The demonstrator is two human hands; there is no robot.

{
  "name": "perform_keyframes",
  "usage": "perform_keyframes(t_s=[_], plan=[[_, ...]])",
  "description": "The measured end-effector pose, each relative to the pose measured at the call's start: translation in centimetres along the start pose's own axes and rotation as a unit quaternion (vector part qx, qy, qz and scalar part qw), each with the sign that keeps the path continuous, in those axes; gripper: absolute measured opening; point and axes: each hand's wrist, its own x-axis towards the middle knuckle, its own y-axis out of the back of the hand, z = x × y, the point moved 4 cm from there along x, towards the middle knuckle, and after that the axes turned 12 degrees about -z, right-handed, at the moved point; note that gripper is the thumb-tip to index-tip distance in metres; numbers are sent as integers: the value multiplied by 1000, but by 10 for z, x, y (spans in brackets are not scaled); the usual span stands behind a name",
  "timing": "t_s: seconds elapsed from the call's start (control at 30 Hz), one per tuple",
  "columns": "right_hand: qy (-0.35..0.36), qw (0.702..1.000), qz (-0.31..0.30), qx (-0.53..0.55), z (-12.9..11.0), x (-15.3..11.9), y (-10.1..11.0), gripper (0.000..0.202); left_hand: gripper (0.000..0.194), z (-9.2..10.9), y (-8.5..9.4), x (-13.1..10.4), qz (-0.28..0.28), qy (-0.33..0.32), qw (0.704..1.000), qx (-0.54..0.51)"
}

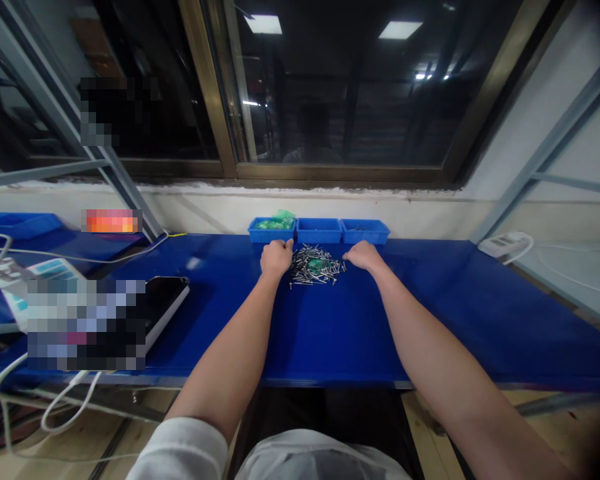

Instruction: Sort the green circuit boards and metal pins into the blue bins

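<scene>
A loose pile of thin shiny metal pieces, like screws or rivets, lies on the blue table with a small green patch in its middle. At the pile's left edge is my left hand, fingers curled closed and thumb toward the bins. My right hand is just off the right edge, its fingertips pressed together pointing at the pile. Whatever either hand pinches is too small or hidden to make out. Behind the pile stand a blue bin with green plastic bags, a middle blue bin and a right blue bin.
To the left, a dark device, partly blurred out, lies near a white cable. A power strip sits at the far right. Grey metal frame posts rise at both sides before a window.
</scene>
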Motion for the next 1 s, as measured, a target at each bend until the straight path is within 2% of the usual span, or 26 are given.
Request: perform_keyframes(t_s=[0.2,0.43,0.57,0.67,0.77,0.87,0.93,1.0], plan=[[-26,997,-37,-67,-5,-5,-6,31,41,-1,-4,3,-7,-12,1000,4],[-54,988,-25,-141,-17,-21,-2,34,32,2,-6,4,-14,-26,999,-17],[-37,982,-57,-175,-19,-22,-8,30,24,4,-8,4,-13,-55,998,-26],[-4,981,-62,-186,-19,-20,-11,25,23,7,-10,3,-14,-87,996,-30],[42,987,-37,-149,-22,-19,-12,24,23,14,-10,1,-5,-146,988,-49],[138,988,-13,-67,-33,-21,-12,20,27,25,-11,-7,-9,-239,968,-74],[216,976,-19,0,-43,-23,-14,18,32,35,-13,-14,-27,-305,949,-75],[274,958,-41,69,-51,-26,-17,16,29,44,-15,-21,-46,-356,931,-61]])
